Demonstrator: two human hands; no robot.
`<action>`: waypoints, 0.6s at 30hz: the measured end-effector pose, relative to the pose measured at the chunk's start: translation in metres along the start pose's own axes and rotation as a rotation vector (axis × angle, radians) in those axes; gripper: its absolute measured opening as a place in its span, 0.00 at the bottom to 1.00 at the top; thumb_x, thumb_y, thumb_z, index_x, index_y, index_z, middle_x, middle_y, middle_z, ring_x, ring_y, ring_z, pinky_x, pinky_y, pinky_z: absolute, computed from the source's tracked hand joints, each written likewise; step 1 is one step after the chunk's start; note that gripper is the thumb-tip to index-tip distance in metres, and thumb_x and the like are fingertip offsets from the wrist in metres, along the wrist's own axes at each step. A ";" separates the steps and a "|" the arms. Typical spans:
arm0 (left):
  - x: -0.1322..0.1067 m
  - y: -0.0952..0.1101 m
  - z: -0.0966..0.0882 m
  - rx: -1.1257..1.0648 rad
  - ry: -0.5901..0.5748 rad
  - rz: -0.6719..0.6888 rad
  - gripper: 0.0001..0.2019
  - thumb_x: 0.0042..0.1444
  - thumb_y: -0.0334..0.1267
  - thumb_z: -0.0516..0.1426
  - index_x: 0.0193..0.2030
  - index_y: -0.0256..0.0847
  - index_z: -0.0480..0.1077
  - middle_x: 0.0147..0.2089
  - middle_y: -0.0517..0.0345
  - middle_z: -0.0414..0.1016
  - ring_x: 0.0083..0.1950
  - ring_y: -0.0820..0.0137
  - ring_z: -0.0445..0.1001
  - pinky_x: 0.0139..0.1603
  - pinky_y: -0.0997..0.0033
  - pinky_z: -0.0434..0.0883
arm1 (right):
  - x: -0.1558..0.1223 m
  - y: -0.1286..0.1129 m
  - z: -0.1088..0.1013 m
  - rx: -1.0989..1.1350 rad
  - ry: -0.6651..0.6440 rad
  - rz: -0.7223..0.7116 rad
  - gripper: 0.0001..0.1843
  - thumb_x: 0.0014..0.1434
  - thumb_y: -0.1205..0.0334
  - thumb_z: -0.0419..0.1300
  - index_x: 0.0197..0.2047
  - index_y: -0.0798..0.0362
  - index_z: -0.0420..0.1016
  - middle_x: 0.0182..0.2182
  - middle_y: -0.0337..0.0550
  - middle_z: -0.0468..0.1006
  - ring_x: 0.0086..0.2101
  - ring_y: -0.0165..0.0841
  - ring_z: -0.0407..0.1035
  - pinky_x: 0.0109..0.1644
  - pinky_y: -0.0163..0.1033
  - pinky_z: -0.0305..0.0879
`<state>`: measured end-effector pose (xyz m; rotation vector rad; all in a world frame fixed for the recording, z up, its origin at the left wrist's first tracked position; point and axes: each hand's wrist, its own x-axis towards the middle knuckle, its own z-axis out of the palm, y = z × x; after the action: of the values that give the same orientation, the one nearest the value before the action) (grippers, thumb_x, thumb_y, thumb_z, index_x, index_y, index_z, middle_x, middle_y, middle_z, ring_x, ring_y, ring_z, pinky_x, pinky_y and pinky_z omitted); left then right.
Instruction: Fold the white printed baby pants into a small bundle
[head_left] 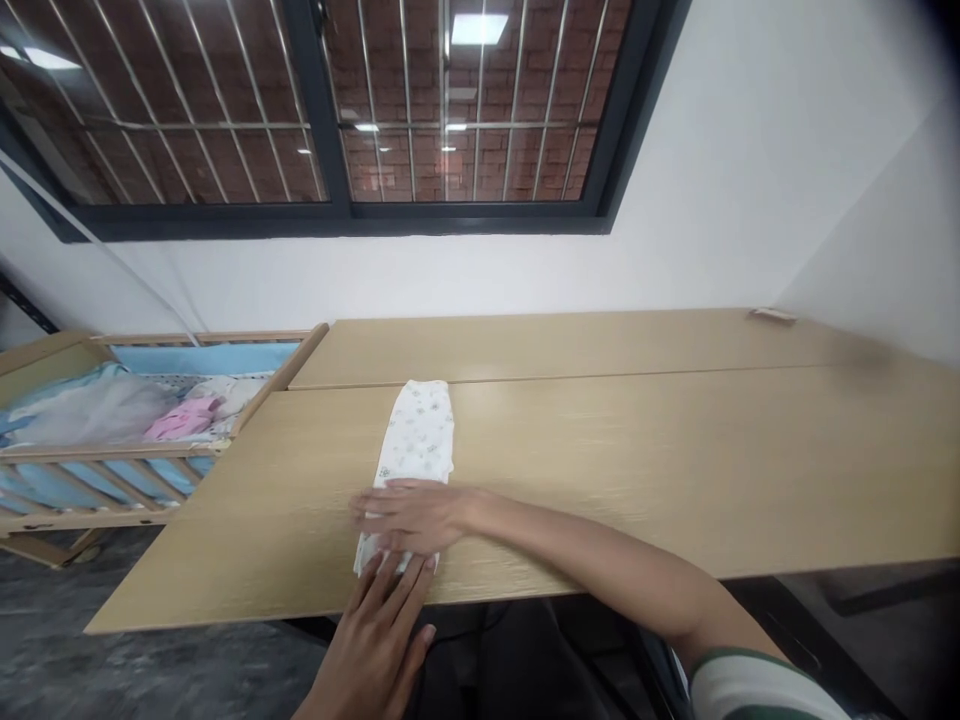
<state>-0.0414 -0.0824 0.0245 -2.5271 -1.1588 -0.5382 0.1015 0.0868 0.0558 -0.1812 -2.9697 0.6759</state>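
A small white printed garment (416, 435), folded into a narrow strip, lies lengthwise on the wooden table (675, 460). My right hand (409, 515) reaches across from the right and lies flat on the strip's near part, fingers stretched out to the left. My left hand (379, 640) comes up from the table's front edge, its straight fingers resting on the near end of the garment. Neither hand grips anything.
A wooden baby cot (142, 440) with blue lining, pink and white clothes stands left of the table. A second tabletop (585, 345) lies behind, against the white wall, with a small flat object (772, 314) at its far right. A barred window is above.
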 end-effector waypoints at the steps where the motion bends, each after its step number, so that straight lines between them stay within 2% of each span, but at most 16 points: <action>1: 0.000 -0.001 0.000 0.023 0.005 0.006 0.27 0.66 0.37 0.54 0.69 0.32 0.60 0.69 0.48 0.67 0.71 0.51 0.61 0.68 0.54 0.62 | 0.000 0.009 -0.003 -0.010 0.004 0.029 0.28 0.73 0.52 0.49 0.74 0.45 0.56 0.74 0.44 0.48 0.73 0.36 0.39 0.75 0.48 0.35; 4: 0.001 -0.001 0.001 0.041 0.017 0.012 0.27 0.66 0.35 0.52 0.70 0.31 0.59 0.72 0.51 0.62 0.74 0.54 0.55 0.70 0.57 0.59 | 0.003 0.037 -0.015 -0.028 0.016 0.131 0.29 0.73 0.50 0.48 0.74 0.43 0.53 0.74 0.43 0.46 0.73 0.37 0.39 0.75 0.51 0.33; 7: 0.001 -0.002 0.004 0.036 0.049 0.013 0.26 0.66 0.34 0.51 0.70 0.32 0.60 0.72 0.52 0.63 0.74 0.55 0.54 0.72 0.59 0.57 | 0.008 0.067 -0.027 -0.036 0.048 0.197 0.31 0.72 0.47 0.49 0.74 0.43 0.53 0.74 0.42 0.45 0.73 0.38 0.38 0.75 0.51 0.33; 13: -0.001 -0.003 0.017 0.040 0.104 0.005 0.28 0.62 0.28 0.50 0.70 0.36 0.61 0.70 0.55 0.66 0.73 0.58 0.58 0.71 0.59 0.59 | 0.017 0.137 -0.050 -0.109 0.075 0.376 0.34 0.72 0.41 0.44 0.76 0.43 0.48 0.75 0.41 0.42 0.73 0.39 0.35 0.75 0.51 0.28; 18: -0.003 -0.007 0.019 0.044 0.068 0.004 0.29 0.61 0.25 0.49 0.69 0.37 0.62 0.70 0.58 0.65 0.70 0.57 0.62 0.67 0.59 0.63 | 0.021 0.181 -0.066 -0.151 0.148 0.460 0.36 0.72 0.42 0.41 0.76 0.48 0.47 0.75 0.43 0.42 0.73 0.38 0.35 0.75 0.49 0.28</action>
<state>-0.0446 -0.0716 0.0073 -2.4537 -1.1287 -0.5862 0.1053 0.2798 0.0373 -0.9027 -2.8487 0.4464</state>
